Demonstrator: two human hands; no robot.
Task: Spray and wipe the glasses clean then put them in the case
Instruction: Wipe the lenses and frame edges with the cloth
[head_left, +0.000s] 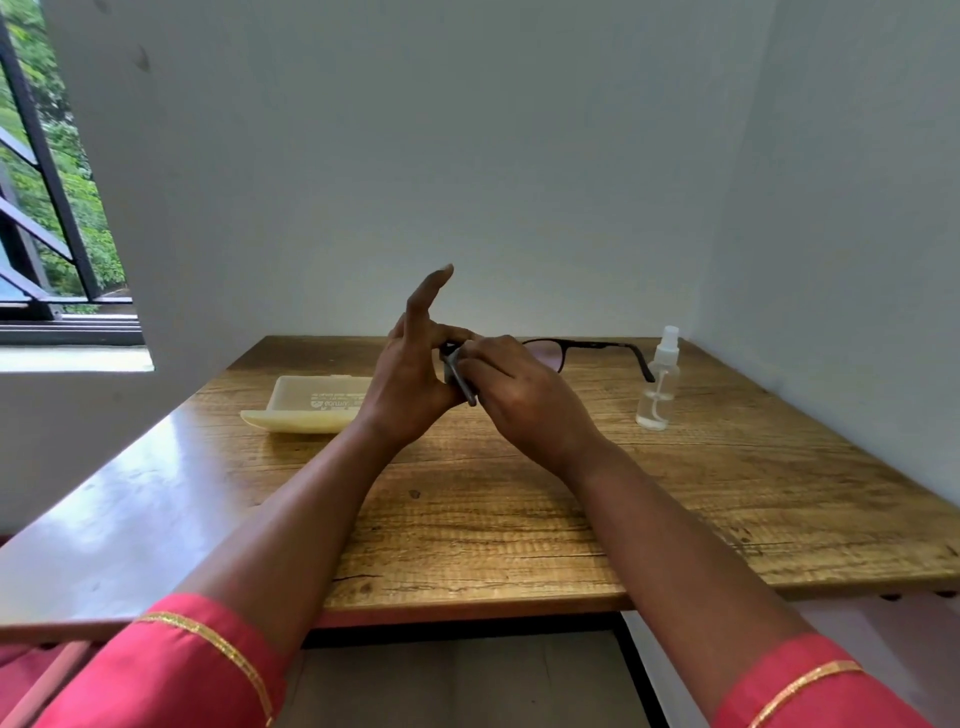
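- Right now both hands are working above the table (519, 519): the left hand (410, 379) is pinching the glasses (550, 349) steady, forefinger raised clear.
- Its partner, the right hand (524, 395), is gripping a grey cloth (460, 379) against one lens, apparently wiping.
- Left of the glasses, the case (306, 408) is lying open, ready; the spray bottle (658, 384) is standing right of them.

cream case (311, 402), white printed logo and lines (upside down, unreadable)
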